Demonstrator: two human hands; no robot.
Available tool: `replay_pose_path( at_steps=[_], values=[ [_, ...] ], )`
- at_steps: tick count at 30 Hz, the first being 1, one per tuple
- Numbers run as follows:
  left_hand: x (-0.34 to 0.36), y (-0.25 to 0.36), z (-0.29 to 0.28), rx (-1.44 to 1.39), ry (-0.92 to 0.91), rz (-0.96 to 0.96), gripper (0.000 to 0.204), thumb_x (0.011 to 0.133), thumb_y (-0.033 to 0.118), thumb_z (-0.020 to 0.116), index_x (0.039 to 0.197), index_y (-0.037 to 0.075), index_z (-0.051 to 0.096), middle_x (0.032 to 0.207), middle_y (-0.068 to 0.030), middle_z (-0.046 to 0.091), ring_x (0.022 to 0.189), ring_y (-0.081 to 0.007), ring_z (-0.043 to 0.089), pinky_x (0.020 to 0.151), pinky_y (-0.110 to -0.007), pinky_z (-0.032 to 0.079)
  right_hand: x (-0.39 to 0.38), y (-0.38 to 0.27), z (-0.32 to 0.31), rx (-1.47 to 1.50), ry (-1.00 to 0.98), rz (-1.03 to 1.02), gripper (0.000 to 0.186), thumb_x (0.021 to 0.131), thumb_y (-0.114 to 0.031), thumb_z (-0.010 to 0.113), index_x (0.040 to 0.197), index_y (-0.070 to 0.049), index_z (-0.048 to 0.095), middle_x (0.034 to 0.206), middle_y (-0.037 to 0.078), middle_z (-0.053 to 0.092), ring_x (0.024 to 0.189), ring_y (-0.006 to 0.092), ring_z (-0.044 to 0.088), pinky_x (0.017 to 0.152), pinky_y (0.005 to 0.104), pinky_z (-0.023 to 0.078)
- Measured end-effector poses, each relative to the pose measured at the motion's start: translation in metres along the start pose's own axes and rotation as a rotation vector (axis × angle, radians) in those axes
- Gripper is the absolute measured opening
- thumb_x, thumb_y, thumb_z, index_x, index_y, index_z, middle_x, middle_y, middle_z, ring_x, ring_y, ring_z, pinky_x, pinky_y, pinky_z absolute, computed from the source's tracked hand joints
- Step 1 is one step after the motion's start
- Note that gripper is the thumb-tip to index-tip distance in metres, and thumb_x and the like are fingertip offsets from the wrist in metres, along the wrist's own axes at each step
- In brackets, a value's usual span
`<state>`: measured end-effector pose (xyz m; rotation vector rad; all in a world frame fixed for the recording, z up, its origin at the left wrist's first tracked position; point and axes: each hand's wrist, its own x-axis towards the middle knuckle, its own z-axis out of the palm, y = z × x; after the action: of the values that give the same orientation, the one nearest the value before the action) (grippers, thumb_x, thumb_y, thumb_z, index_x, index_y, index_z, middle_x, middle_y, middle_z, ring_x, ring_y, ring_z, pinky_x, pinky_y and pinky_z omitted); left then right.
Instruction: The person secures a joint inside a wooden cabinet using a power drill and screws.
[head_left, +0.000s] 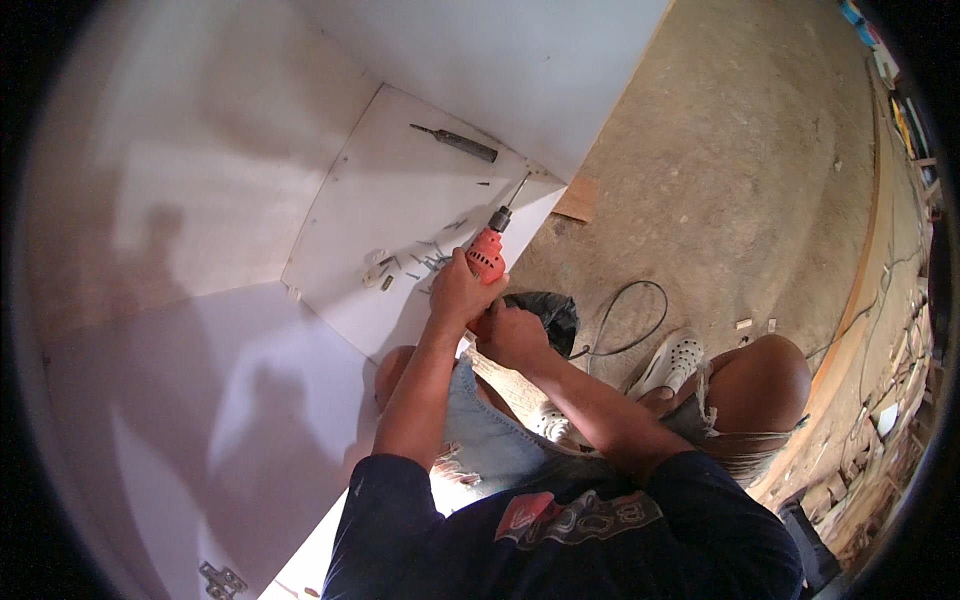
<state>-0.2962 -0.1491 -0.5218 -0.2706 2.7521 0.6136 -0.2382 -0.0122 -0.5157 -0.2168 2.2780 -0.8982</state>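
Note:
A red power drill with a black chuck and a long thin bit points away from me. Its bit tip reaches the corner of a white panel inside a cabinet-like white box. My left hand is closed around the drill's body. Just behind and to the right, my right hand is wrapped round the handle end, whose trigger is hidden. Several loose screws lie on the panel left of the drill. Farther off rests a dark-handled tool with a narrow pointed tip.
White walls enclose the panel on the left and far side. A black cable loops on the brown floor beside a black plastic bag. A metal hinge sits at lower left. Wood scraps line the right.

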Motion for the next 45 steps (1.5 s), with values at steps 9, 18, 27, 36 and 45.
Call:
replay_pose_path(
  at_steps=[9,18,27,36,45],
  values=[
    [0.001,0.002,-0.001,0.007,-0.018,-0.001,0.084,0.072,0.055,0.086,0.121,-0.005,0.054,0.106,-0.0293,0.073,0.1,-0.046,0.073,0.089,-0.052,0.058,-0.001,0.004,-0.004,-0.045,0.003,-0.113,0.071,0.083,-0.033,0.075,0.131,0.012,0.048,0.098,0.027,0.074,0.089,0.0433,0.075,0.079,0.0524,0.061],
    [-0.006,0.013,-0.008,0.052,-0.048,-0.034,0.094,0.069,0.062,0.089,0.125,-0.006,0.055,0.109,-0.0297,0.073,0.104,-0.0443,0.073,0.09,-0.05,0.058,-0.017,0.008,-0.005,-0.104,0.055,-0.093,0.07,0.08,-0.021,0.074,0.134,0.012,0.044,0.097,0.027,0.075,0.088,0.0426,0.076,0.077,0.0515,0.061],
    [-0.006,0.0,0.0,0.109,-0.669,-0.006,0.069,0.071,0.065,0.086,0.103,0.004,0.076,0.098,-0.0233,0.077,0.098,-0.0368,0.075,0.088,-0.046,0.058,-0.064,0.108,0.018,-0.318,0.107,-0.076,0.057,0.077,-0.021,0.077,0.123,-0.001,0.05,0.087,0.02,0.074,0.084,0.0402,0.076,0.071,0.0516,0.059],
    [0.019,-0.038,0.005,-0.094,0.253,0.049,0.04,0.089,0.024,0.081,0.121,0.009,0.062,0.108,-0.016,0.072,0.102,-0.0365,0.071,0.086,-0.049,0.056,-0.043,0.169,-0.017,-0.37,0.234,0.294,0.047,0.085,-0.019,0.07,0.124,-0.002,0.05,0.1,0.022,0.076,0.098,0.0391,0.075,0.087,0.049,0.058],
    [0.022,-0.025,0.041,-0.159,0.312,0.208,0.026,0.093,0.02,0.075,0.117,0.013,0.069,0.114,-0.0118,0.068,0.103,-0.0359,0.07,0.087,-0.048,0.056,-0.024,0.193,-0.038,-0.451,0.221,0.329,0.062,0.085,-0.017,0.075,0.139,-0.003,0.048,0.109,0.017,0.077,0.11,0.0337,0.074,0.093,0.0452,0.057]
  ],
)
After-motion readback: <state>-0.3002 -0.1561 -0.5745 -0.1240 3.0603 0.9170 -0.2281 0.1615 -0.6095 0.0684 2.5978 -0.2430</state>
